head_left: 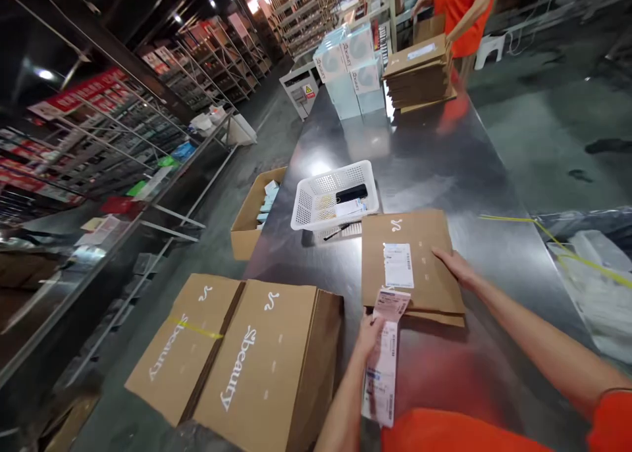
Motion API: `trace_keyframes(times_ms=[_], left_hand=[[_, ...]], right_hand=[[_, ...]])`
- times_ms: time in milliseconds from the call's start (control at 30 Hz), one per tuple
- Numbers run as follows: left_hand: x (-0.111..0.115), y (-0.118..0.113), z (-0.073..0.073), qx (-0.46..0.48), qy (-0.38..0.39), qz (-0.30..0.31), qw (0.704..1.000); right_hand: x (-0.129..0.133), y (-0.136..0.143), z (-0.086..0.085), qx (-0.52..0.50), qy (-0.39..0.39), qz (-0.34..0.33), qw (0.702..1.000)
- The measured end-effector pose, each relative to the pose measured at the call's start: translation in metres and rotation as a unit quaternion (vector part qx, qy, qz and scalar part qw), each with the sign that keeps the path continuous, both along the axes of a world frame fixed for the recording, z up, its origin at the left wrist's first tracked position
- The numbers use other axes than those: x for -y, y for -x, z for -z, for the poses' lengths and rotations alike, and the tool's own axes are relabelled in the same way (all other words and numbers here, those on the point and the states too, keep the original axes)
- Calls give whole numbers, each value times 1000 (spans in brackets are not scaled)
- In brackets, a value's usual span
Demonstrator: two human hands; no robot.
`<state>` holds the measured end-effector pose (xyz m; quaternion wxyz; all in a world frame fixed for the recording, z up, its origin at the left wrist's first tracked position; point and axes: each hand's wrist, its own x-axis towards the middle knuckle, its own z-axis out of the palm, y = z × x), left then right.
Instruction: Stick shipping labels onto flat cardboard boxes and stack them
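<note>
My left hand is closed on a strip of printed shipping labels, which hangs down toward me over the table's near side. The strip's upper end overlaps the lower edge of a flattened cardboard box. This box lies on top of at least one more flat box, and a white shipping label is stuck on it. At the box's right edge, my right hand grips the cardboard; part of its fingers is hidden.
Beyond the boxes stands a white basket holding a dark phone-like object and papers. Strapped flat-box stacks are at lower left. Farther along the metal table are pale blue boxes, another cardboard stack and a person in orange.
</note>
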<state>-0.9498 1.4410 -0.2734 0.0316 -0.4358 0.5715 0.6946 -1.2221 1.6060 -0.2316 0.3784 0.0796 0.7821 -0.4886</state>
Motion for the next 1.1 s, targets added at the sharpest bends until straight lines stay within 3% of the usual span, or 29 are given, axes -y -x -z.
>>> trace_keyframes(times_ms=[100, 167, 200, 267, 333, 400, 467, 567, 667, 767, 833, 967, 1100], left_hand=[[-9, 1, -16, -39, 10, 4, 999], [-16, -16, -37, -57, 23, -7, 998], [-20, -29, -50, -54, 25, -14, 998], [-29, -62, -81, -37, 15, -23, 999], [-35, -97, -114, -30, 7, -30, 999], [-36, -130, -143, -34, 22, -40, 998], [-33, -166, -167, -26, 30, -52, 998], [-19, -223, -195, -39, -47, -49, 997], [7, -274, -217, -102, -138, -94, 981], [42, -304, -225, -139, -88, -174, 971], [65, -313, -219, -139, -24, -181, 973], [98, -324, -192, -115, 41, -133, 984], [124, -330, -153, -133, 12, -97, 986]], right_hand=[[-8, 10, -26, -82, -107, -32, 990], [4, 2, -54, -198, -135, -62, 969], [14, -10, -70, -244, -104, -103, 959], [41, -46, -104, -265, 32, -265, 927], [70, -92, -135, -185, 158, -450, 859], [96, -138, -161, -106, 211, -567, 789], [116, -178, -177, -59, 207, -606, 766], [136, -230, -187, -21, 204, -590, 781], [151, -284, -186, -16, 214, -586, 781], [163, -338, -184, -52, 204, -605, 768], [168, -372, -182, -67, 200, -615, 760], [172, -421, -178, -112, 190, -567, 794], [192, -434, -160, -251, 116, -519, 809]])
